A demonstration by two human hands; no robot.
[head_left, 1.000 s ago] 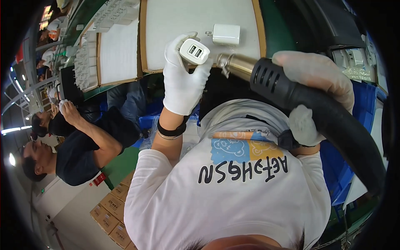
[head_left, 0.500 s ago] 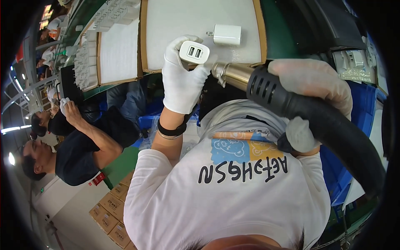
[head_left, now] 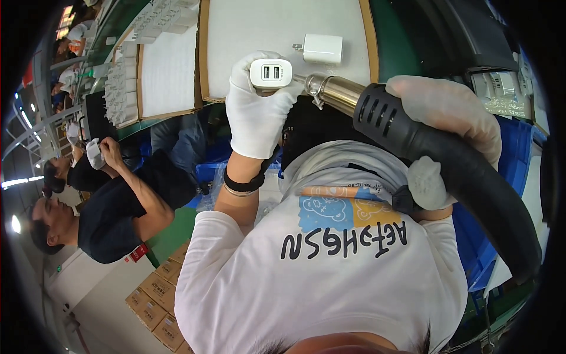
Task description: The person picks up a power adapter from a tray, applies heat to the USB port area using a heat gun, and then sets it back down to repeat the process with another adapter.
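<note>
Green table with white work mat at twelve o'clock; left hand, fingers clamped around a small white rigid plastic two-port charger block, likely light and smooth-sided, beside the steel-nozzled black heat gun gripped in right hand.

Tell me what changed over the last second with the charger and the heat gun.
The heat gun in the right hand slid left, bringing its metal nozzle closer to the white two-port charger. The left hand kept holding the charger up, almost unmoved. The second white charger on the work mat stayed put.
</note>
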